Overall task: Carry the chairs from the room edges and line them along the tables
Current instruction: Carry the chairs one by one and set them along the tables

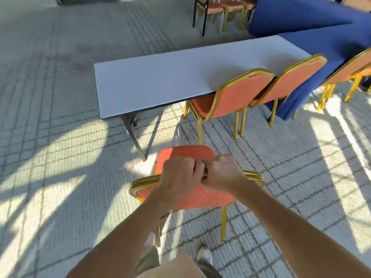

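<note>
An orange padded chair with a gold frame stands in front of me, its seat facing the white table. My left hand and my right hand grip the top rail of its backrest side by side, fingers curled over the gold edge. The chair is a short way in front of the table's near left end. Two matching chairs are tucked along the table's near side to the right.
A blue cloth covers the tables at the right, with another orange chair against it. More chairs stand at the far top. Patterned carpet with sunlit patches lies to the left. My shoe shows below.
</note>
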A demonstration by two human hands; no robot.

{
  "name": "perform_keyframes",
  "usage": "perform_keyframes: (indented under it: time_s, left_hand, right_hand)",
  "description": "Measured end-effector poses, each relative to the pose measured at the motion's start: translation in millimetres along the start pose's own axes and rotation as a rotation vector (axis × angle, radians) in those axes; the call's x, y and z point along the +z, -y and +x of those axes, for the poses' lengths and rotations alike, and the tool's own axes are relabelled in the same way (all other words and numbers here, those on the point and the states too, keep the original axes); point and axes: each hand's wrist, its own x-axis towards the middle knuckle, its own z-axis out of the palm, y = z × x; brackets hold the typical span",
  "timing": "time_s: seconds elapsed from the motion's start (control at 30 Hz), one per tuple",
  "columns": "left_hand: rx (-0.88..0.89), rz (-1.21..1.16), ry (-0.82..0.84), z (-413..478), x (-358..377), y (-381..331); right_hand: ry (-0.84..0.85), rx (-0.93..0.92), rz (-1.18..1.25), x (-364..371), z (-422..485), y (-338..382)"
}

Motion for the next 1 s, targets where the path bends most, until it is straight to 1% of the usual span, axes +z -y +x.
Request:
perform_keyframes:
  time_s: [0.07,0.17,0.23,0.27,0.33,0.43,0.5,0.57,0.6,0.73,0.8,0.97,1.0]
  left_hand:
    - [-0.011,0.104,-0.025,-3.1,0.9,-18.4]
    - [-0.183,0.149,0.142,-6.2,7.2,-32.3]
    - [-0.197,0.261,0.239,-7.7,10.7,-31.4]
    - [-0.196,0.307,0.247,-6.8,9.5,-30.6]
    - [-0.203,0.341,0.185,-1.6,7.5,-26.1]
    - [-0.213,0.357,0.196,9.9,9.4,-21.5]
    - [-0.232,0.318,0.132,15.1,9.9,-19.6]
    - [-0.329,0.235,0.121,22.5,12.1,-12.8]
    - [-0.346,0.197,0.128,26.8,11.7,-10.1]
    - [-0.238,0.161,0.067,51.7,11.6,2.1]
    - [-0.250,0.152,0.026,67.5,9.1,14.2]
    - [-0.211,0.203,0.004,123.0,7.1,50.5]
    - [-0.195,0.247,-0.002,140.4,8.4,60.8]
  right_hand:
    - [0.093,-0.035,0.007,-3.7,-1.9,-11.7]
    - [0.203,-0.104,-0.028,-0.2,-4.9,-23.8]
    - [0.255,-0.146,-0.055,5.5,-0.6,-27.0]
    - [0.255,-0.142,-0.056,7.5,4.0,-28.8]
    - [0.240,-0.127,-0.053,11.8,11.0,-29.9]
    - [0.316,-0.096,-0.075,9.8,23.4,-34.3]
    - [0.320,-0.089,-0.069,7.5,32.5,-36.3]
    - [0.335,-0.117,-0.054,12.0,42.8,-41.3]
    - [0.337,-0.121,-0.041,13.4,47.0,-43.9]
    - [0.254,-0.158,-0.008,22.2,71.7,-58.5]
    - [0.217,-0.173,0.001,26.7,91.4,-65.4]
    - [0.249,-0.198,0.008,36.7,154.0,-86.3]
    - [0.262,-0.206,0.005,40.0,174.0,-92.1]
